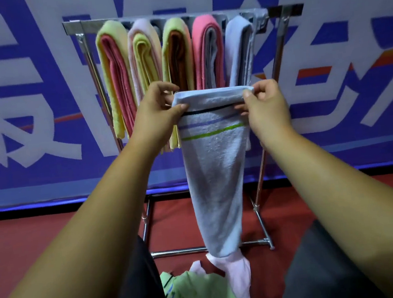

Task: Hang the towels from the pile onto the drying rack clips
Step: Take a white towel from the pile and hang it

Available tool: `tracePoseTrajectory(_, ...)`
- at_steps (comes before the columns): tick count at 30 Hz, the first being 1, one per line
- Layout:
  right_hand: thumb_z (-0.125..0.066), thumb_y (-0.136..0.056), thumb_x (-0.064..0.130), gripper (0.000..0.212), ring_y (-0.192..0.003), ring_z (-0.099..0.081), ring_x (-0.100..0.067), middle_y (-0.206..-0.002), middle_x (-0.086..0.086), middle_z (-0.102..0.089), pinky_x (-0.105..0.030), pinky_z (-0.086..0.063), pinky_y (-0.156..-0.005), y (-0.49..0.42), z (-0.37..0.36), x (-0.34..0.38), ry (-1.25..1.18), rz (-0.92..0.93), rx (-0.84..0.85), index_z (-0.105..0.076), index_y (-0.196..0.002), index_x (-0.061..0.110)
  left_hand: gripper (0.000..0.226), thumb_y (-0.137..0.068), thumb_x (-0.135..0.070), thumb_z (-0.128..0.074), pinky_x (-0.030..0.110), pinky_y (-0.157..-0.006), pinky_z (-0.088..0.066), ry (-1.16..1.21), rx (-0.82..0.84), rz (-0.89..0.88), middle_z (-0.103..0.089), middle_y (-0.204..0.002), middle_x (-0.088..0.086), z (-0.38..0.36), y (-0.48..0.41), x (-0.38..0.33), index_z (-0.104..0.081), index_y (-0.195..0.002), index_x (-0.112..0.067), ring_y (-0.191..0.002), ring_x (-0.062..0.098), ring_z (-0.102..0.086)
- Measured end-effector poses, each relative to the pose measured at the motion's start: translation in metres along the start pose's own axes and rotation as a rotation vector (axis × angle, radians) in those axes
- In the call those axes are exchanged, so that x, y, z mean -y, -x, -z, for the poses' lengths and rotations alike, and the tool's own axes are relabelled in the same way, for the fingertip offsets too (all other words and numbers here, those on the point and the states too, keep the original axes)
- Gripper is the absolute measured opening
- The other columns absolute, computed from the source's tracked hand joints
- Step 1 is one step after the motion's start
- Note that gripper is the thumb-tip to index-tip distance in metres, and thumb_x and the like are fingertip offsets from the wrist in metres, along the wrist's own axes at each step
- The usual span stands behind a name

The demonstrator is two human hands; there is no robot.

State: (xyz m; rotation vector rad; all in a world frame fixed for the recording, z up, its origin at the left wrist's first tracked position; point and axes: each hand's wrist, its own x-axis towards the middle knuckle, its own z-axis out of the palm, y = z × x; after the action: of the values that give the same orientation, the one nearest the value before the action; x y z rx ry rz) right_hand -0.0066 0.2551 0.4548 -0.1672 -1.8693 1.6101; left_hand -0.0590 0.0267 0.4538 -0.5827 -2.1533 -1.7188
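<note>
A light blue towel with dark, purple and green stripes hangs folded in front of me. My left hand pinches its top left corner and my right hand pinches its top right corner. Behind it stands the metal drying rack, with several folded towels clipped along its top bar: yellow and red, pale pink and yellow, green and brown, pink and grey, light blue. The pile of green and pink towels lies on the floor between my legs.
A big blue banner with white characters covers the wall behind the rack. The floor is red. The rack's base bars lie on the floor just past the pile. My dark trouser legs flank the pile.
</note>
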Motion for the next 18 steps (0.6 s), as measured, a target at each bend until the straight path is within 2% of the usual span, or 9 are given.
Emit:
tracePoseTrajectory(2,-0.057,-0.107,0.012,0.018,-0.064,-0.072,-0.005,-0.088,-0.003,-0.068,-0.025,-0.054,-0.063,-0.005,0.000,0.021,0.017,0.020,-0.022,-0.048,-0.096,0.024,0.033,-0.086,-0.016,-0.082,0.041,-0.078,-0.060,0.030,-0.045,0.009,-0.069,-0.085,-0.006,0.005,-0.013,-0.014,-0.070,-0.116,-0.025,-0.078,0.011,-0.066)
tracePoseTrajectory(4,-0.060,-0.106,0.020,0.006,-0.067,-0.065,-0.005,-0.092,-0.002,-0.069,-0.016,-0.048,-0.059,-0.010,0.003,0.039,0.076,0.058,-0.026,-0.055,-0.106,0.019,0.019,-0.086,-0.019,-0.081,0.037,-0.077,-0.058,0.058,-0.073,-0.005,-0.075,-0.084,-0.006,0.009,-0.024,-0.027,-0.078,-0.104,-0.024,-0.075,0.008,-0.066)
tracePoseTrajectory(6,-0.063,-0.105,0.028,0.015,-0.075,-0.061,-0.008,-0.097,0.001,-0.071,-0.017,-0.047,-0.062,-0.016,0.006,0.051,0.116,0.064,-0.030,-0.060,-0.114,0.016,0.005,-0.090,-0.018,-0.079,0.033,-0.075,-0.055,0.089,-0.080,-0.015,-0.076,-0.081,-0.007,0.011,-0.030,-0.041,-0.080,-0.093,-0.021,-0.072,0.007,-0.064)
tracePoseTrajectory(10,-0.063,-0.103,0.035,0.022,-0.085,-0.063,-0.014,-0.103,-0.002,-0.073,-0.030,-0.050,-0.072,-0.025,0.006,0.081,0.124,0.045,-0.013,-0.064,-0.115,0.017,0.008,-0.097,-0.019,-0.075,0.034,-0.077,-0.060,0.163,-0.049,0.039,-0.078,-0.091,0.002,0.019,-0.042,-0.066,-0.080,-0.101,-0.015,-0.083,0.015,-0.072)
tracePoseTrajectory(12,-0.061,-0.100,0.041,0.033,-0.081,-0.061,-0.018,-0.102,-0.017,-0.073,-0.036,-0.051,-0.074,-0.032,0.004,0.092,0.121,0.022,0.013,-0.069,-0.107,0.010,0.013,-0.097,-0.022,-0.074,0.046,-0.085,-0.063,0.187,-0.031,0.066,-0.079,-0.100,0.007,0.023,-0.048,-0.078,-0.081,-0.106,-0.016,-0.097,0.027,-0.076)
tracePoseTrajectory(13,-0.060,-0.095,0.044,0.042,-0.078,-0.060,-0.021,-0.100,-0.024,-0.072,-0.044,-0.056,-0.077,-0.036,0.003,0.095,0.119,0.004,0.044,-0.068,-0.104,0.004,0.013,-0.097,-0.025,-0.074,0.049,-0.087,-0.063,0.186,-0.039,0.076,-0.079,-0.100,0.007,0.025,-0.051,-0.082,-0.081,-0.105,-0.017,-0.099,0.029,-0.075)
tracePoseTrajectory(15,-0.062,-0.079,0.049,0.049,-0.074,-0.062,-0.026,-0.083,-0.021,-0.069,-0.068,-0.059,-0.085,-0.061,0.000,0.082,0.121,-0.014,0.085,-0.066,-0.097,0.003,0.011,-0.097,-0.028,-0.075,0.047,-0.082,-0.063,0.163,-0.073,0.097,-0.077,-0.092,0.002,0.028,-0.055,-0.089,-0.081,-0.097,-0.019,-0.091,0.025,-0.072)
tracePoseTrajectory(17,-0.066,-0.067,0.047,0.046,-0.078,-0.073,-0.033,-0.079,-0.014,-0.072,-0.076,-0.056,-0.081,-0.078,-0.003,0.073,0.094,-0.075,0.086,-0.068,-0.090,0.007,0.012,-0.096,-0.032,-0.076,0.050,-0.080,-0.064,0.122,-0.111,0.147,-0.074,-0.093,0.001,0.027,-0.060,-0.093,-0.080,-0.094,-0.021,-0.088,0.024,-0.070)
tracePoseTrajectory(18,-0.069,-0.066,0.041,0.045,-0.086,-0.077,-0.038,-0.088,-0.017,-0.076,-0.076,-0.058,-0.076,-0.080,-0.004,0.073,0.061,-0.130,0.085,-0.069,-0.095,0.006,0.014,-0.094,-0.034,-0.078,0.054,-0.079,-0.066,0.091,-0.131,0.186,-0.074,-0.095,0.004,0.026,-0.062,-0.093,-0.080,-0.095,-0.020,-0.089,0.026,-0.071)
